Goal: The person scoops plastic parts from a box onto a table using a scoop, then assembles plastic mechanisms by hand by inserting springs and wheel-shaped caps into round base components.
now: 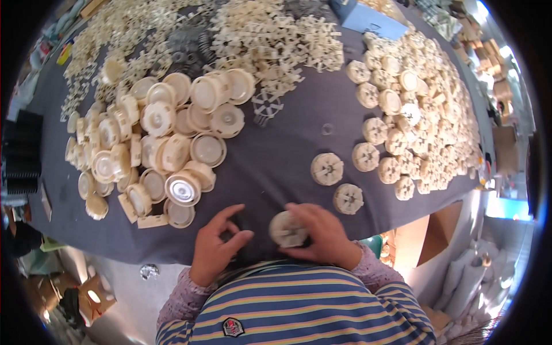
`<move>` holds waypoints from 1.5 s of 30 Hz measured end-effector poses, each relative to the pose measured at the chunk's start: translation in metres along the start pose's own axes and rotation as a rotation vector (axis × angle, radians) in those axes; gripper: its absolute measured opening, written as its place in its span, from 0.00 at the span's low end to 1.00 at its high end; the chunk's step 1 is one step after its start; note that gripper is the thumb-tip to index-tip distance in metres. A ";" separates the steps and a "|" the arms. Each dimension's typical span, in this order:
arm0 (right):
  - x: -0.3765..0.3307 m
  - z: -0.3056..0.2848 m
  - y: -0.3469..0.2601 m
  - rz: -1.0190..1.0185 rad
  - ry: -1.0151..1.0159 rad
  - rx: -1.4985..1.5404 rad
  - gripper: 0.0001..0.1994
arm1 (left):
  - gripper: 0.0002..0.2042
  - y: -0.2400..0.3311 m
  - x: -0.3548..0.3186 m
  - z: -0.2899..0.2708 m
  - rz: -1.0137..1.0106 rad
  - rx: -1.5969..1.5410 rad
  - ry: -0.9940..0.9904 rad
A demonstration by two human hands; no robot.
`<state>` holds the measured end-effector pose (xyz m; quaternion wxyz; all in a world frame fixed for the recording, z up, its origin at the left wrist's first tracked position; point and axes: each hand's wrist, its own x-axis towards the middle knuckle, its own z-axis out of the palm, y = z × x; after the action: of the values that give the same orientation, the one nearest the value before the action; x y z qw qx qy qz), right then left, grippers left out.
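My right hand point(325, 233) grips a round cream plastic part point(287, 229) at the table's near edge, thumb below and fingers over its right side. Slotted ribs show on the face turned up. To the left of it, my left hand point(220, 240) holds nothing, its thumb and forefinger apart. Two similar round parts lie just beyond my right hand: one nearer point(348, 199) and one farther point(327, 169). A pile of smooth cream round caps point(159, 118) is heaped beyond my left hand.
On the right spreads a large heap of slotted round parts point(425, 138). Small cream clip-like pieces point(270, 43) cover the far side, beside dark springs point(190, 49). A blue box point(374, 22) stands at the far right. Below the table's right edge is a cardboard box point(440, 233).
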<state>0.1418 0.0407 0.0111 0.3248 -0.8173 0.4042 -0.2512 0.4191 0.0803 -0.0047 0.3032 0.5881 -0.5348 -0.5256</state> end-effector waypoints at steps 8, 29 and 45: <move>-0.047 -0.053 0.053 0.170 0.342 -0.346 0.41 | 0.17 0.019 0.022 0.020 -0.125 -0.401 -0.107; -0.041 -0.009 0.045 0.213 0.132 0.551 0.52 | 0.21 0.038 0.052 0.037 -0.023 -0.009 -0.238; -0.016 -0.043 0.031 0.048 0.331 -0.441 0.43 | 0.28 0.026 0.036 0.047 -0.118 -0.581 -0.180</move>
<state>0.0890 0.0257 0.0145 0.0742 -0.8062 0.5161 -0.2796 0.3625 0.0495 -0.0032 0.3789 0.4579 -0.3518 -0.7232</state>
